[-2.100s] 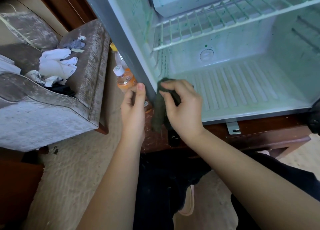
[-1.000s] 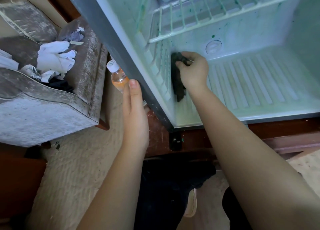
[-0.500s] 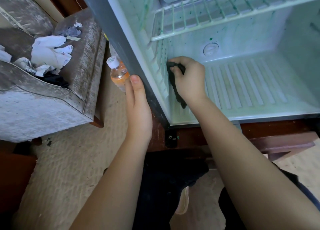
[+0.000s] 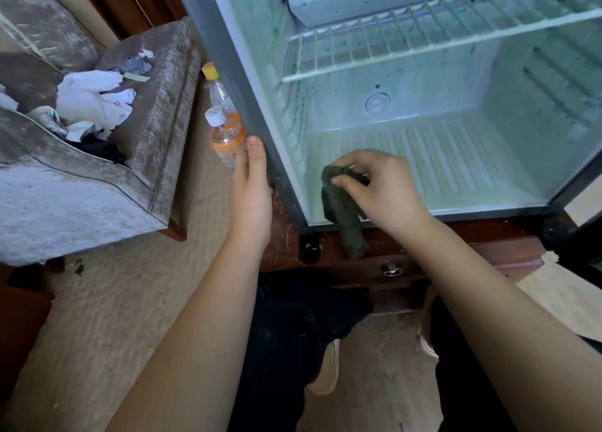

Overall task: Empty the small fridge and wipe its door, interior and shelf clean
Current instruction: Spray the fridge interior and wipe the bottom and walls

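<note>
Right hand [image 4: 378, 190] gripping cloth [image 4: 345, 216], fridge [image 4: 234, 82] top cropped

One small fridge [image 4: 234, 73]; one wire shelf [image 4: 423, 30] inside it; one dark cloth [image 4: 342, 213]; two bottles, a white-capped bottle [image 4: 226, 138] and a yellow-capped bottle [image 4: 219, 94]; two hands, left hand [image 4: 250, 190] and right hand [image 4: 381, 190]; one armchair [image 4: 81, 197].

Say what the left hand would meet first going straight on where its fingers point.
Likely nothing at once: the left hand lies along the fridge's grey side edge and would slide up it. The white-capped bottle stands just left; depth is unclear.
</note>
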`<action>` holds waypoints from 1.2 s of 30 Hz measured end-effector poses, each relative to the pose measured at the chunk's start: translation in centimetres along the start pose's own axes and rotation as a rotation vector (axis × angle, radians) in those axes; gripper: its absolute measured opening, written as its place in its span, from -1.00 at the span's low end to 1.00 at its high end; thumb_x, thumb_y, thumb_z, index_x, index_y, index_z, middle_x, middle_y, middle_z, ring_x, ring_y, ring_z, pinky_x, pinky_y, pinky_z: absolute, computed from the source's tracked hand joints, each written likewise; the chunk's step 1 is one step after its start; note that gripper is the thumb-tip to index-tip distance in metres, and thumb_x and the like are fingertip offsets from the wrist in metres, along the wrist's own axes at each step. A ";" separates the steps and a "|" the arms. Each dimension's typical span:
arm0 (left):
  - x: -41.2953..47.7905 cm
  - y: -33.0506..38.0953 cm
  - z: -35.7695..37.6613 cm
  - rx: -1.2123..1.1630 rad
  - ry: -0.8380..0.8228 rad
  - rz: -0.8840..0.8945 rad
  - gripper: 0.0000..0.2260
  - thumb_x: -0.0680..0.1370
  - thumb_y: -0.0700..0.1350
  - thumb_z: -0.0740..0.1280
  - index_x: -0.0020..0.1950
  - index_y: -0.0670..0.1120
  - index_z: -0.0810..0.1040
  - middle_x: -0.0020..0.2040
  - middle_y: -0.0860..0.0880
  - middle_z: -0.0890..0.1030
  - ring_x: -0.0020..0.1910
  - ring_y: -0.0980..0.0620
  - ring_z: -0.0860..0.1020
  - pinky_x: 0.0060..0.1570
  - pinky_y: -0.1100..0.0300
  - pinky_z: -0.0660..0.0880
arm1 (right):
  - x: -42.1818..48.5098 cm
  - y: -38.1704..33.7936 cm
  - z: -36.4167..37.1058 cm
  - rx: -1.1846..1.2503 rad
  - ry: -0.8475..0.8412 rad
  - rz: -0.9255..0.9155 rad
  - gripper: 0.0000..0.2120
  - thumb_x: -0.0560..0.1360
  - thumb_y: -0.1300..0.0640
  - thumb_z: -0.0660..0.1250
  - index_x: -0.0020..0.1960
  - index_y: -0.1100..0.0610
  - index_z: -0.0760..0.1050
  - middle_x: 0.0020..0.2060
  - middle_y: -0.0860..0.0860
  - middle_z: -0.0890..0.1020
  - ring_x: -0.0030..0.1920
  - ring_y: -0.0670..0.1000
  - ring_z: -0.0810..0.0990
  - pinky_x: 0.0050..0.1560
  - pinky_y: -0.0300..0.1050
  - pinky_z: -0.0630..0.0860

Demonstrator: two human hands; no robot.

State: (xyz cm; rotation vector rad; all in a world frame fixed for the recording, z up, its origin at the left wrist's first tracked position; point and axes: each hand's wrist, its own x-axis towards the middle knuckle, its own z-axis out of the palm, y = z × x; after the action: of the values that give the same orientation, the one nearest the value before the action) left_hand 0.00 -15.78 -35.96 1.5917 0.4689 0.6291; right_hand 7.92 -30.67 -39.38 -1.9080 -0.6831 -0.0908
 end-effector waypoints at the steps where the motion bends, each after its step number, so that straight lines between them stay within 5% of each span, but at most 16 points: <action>1: 0.0 0.0 -0.1 -0.004 0.001 -0.019 -0.72 0.66 0.15 0.06 0.32 0.17 0.39 0.35 0.09 0.51 0.31 0.11 0.49 0.34 -0.07 0.42 | 0.1 0.4 -0.6 -0.037 0.064 0.028 -0.91 0.42 0.20 0.45 -0.10 0.09 0.59 -0.16 -0.06 0.60 -0.14 -0.07 0.57 -0.14 -0.52 0.35; 5: 0.1 0.0 -0.1 -0.027 0.000 -0.044 -0.64 0.66 0.14 0.07 0.42 0.10 0.36 0.36 0.09 0.50 0.31 0.12 0.49 0.35 -0.06 0.41 | 0.1 1.4 -2.2 -0.133 0.242 0.018 -0.84 0.41 0.21 0.46 -0.18 0.14 0.47 -0.20 0.03 0.53 -0.20 -0.02 0.49 -0.20 -0.32 0.34; 9: 0.1 -0.3 0.1 -0.055 0.014 -0.024 -0.55 0.65 0.16 0.09 0.50 0.02 0.30 0.41 0.07 0.46 0.38 0.09 0.43 0.42 -0.07 0.32 | 0.4 3.4 -2.0 -0.178 -0.052 0.108 -0.78 0.52 0.18 0.35 0.16 0.09 0.53 -0.08 -0.03 0.67 0.02 0.01 0.60 0.04 -0.15 0.48; 12: 0.1 -0.4 -0.1 -0.068 0.009 -0.027 -0.56 0.65 0.15 0.09 0.49 0.03 0.31 0.41 0.07 0.46 0.38 0.08 0.43 0.42 -0.08 0.32 | 0.6 4.5 -2.2 -0.249 -0.010 0.199 -0.77 0.54 0.23 0.27 0.16 0.06 0.54 -0.07 -0.02 0.67 0.00 0.05 0.62 -0.01 -0.04 0.55; 22: 0.3 -0.5 -0.3 -0.050 -0.022 -0.034 -0.65 0.64 0.18 0.08 0.40 0.14 0.34 0.39 0.12 0.47 0.36 0.12 0.45 0.41 -0.06 0.34 | 0.9 4.2 -0.9 -0.673 -0.211 0.206 -0.66 0.53 0.00 0.32 0.24 0.14 0.48 0.19 0.07 0.52 0.19 0.13 0.47 0.02 -0.03 0.47; 27: 0.4 -0.5 -0.5 -0.037 -0.025 -0.041 -0.60 0.64 0.19 0.08 0.44 0.11 0.33 0.38 0.12 0.48 0.35 0.11 0.45 0.39 -0.08 0.36 | 0.4 2.7 -1.2 -0.770 -0.248 0.140 -0.66 0.51 -0.15 0.31 0.11 0.09 0.52 0.01 0.04 0.57 0.15 0.10 0.46 -0.09 -0.08 0.38; 30: 0.2 -0.3 -0.4 -0.035 -0.021 -0.038 -0.60 0.62 0.22 0.10 0.42 0.14 0.35 0.38 0.13 0.48 0.36 0.12 0.44 0.40 -0.08 0.35 | 0.0 2.5 -1.3 -0.906 -0.331 0.156 -0.77 0.54 0.02 0.28 0.12 0.12 0.53 -0.07 0.04 0.52 0.14 0.09 0.44 -0.16 -0.11 0.31; 33: 0.1 -0.2 -0.4 -0.042 -0.023 -0.033 -0.67 0.62 0.22 0.10 0.35 0.19 0.37 0.38 0.14 0.47 0.36 0.13 0.43 0.41 -0.07 0.33 | 0.7 1.9 -2.4 -0.748 -0.178 0.164 -0.83 0.50 0.11 0.27 0.04 0.11 0.57 -0.17 0.04 0.50 0.06 0.13 0.48 -0.22 -0.12 0.31; 36: 0.1 -0.3 -0.3 -0.021 -0.011 -0.041 -0.51 0.56 0.29 0.13 0.45 0.14 0.34 0.41 0.15 0.45 0.39 0.12 0.40 0.42 -0.07 0.31 | 1.7 -0.1 -4.7 -0.445 0.259 -0.037 -0.86 0.46 0.11 0.29 -0.06 0.12 0.60 -0.13 0.06 0.60 -0.02 0.13 0.54 -0.20 -0.08 0.44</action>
State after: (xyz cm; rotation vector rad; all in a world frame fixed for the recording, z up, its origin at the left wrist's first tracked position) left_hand -0.10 -15.39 -36.25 1.5609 0.4843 0.5917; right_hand 10.42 -33.99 -36.65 -2.2527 -0.5514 -0.5418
